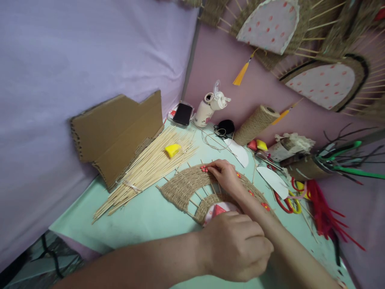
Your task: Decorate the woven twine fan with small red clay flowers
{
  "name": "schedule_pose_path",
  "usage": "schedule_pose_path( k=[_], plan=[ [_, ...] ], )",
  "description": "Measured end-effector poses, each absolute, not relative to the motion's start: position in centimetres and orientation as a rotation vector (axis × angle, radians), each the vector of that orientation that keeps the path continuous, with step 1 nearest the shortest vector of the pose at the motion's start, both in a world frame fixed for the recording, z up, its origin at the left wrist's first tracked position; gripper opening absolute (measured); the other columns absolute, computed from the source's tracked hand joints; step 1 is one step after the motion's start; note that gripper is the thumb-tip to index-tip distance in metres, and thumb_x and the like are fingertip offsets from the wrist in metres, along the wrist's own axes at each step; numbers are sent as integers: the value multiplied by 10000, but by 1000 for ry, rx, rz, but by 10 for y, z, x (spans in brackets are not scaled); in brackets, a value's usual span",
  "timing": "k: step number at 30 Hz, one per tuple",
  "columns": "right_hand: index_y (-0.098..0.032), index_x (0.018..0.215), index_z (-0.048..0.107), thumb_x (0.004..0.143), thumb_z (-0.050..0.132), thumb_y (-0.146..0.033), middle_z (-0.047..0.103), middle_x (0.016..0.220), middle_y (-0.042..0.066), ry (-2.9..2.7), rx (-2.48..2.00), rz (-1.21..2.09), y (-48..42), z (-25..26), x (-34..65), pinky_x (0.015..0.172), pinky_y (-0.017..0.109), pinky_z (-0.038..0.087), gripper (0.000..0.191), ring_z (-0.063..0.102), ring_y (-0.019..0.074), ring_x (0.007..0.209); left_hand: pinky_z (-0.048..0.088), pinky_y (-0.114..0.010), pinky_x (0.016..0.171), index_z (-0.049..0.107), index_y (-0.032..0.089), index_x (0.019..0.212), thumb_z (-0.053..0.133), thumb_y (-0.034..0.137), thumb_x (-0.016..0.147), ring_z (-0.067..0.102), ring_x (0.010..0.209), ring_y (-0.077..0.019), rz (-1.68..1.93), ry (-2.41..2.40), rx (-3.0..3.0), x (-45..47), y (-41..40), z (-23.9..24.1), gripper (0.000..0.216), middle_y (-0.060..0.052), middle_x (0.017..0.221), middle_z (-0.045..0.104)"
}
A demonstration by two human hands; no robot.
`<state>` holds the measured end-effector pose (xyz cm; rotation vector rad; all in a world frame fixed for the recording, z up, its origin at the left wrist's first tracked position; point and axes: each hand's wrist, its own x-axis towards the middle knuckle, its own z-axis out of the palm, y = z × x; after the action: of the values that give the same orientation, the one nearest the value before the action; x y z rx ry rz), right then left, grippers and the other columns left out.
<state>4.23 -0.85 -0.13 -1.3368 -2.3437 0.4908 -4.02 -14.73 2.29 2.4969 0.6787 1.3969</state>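
A half-round fan of woven twine on thin sticks (180, 188) lies on the table, with small red flowers with yellow centres along its outer band. My right hand (225, 176) reaches over it, thumb and fingertips pressed together against a cluster of small red petals (204, 168). Anything pinched there is too small to tell. Nearer to me, my left hand (237, 245) is closed above the fan's inner edge, its fingertips hidden. Just past it shows a red lump (218, 210) over the fan's pale centre; whether my left hand holds it I cannot make out.
Thin sticks (144, 166) lie left under a yellow packet (173, 150), beside folded cardboard (117, 132). Behind stand a white bottle (204, 112) and a twine spool (255, 124). Scissors (293, 202) and red fuzzy stems (323, 208) sit right. Finished fans (325, 86) hang on the wall.
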Motion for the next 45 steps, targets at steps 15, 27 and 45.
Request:
schedule_pose_path(
  k=[15, 27, 45],
  plan=[
    [-232, 859, 732, 927, 508, -298, 730, 880, 56, -2359, -1319, 422, -7, -1, 46, 794, 342, 427, 243, 621, 213, 869, 435, -286, 667, 620, 168, 814, 434, 225, 928, 588, 722, -141, 1256, 685, 2567, -42, -147, 27, 226, -15, 749, 645],
    [-264, 1097, 703, 979, 481, -329, 685, 1083, 79, -2511, -1137, 207, -34, 9, 58, 893, 401, 320, 260, 556, 229, 1013, 439, -285, 659, 629, 166, 794, 417, 226, 925, 577, 726, -141, 1305, 684, 2540, -40, -147, 23, 256, -19, 751, 654],
    [-270, 801, 736, 814, 604, -163, 742, 883, 9, -2453, -1549, 382, -9, 33, 44, 801, 340, 311, 171, 613, 209, 899, 434, -378, 876, 729, 191, 866, 650, 227, 841, 579, 982, -252, 564, 1824, 2196, -119, -53, 34, 90, -76, 926, 619]
  ],
)
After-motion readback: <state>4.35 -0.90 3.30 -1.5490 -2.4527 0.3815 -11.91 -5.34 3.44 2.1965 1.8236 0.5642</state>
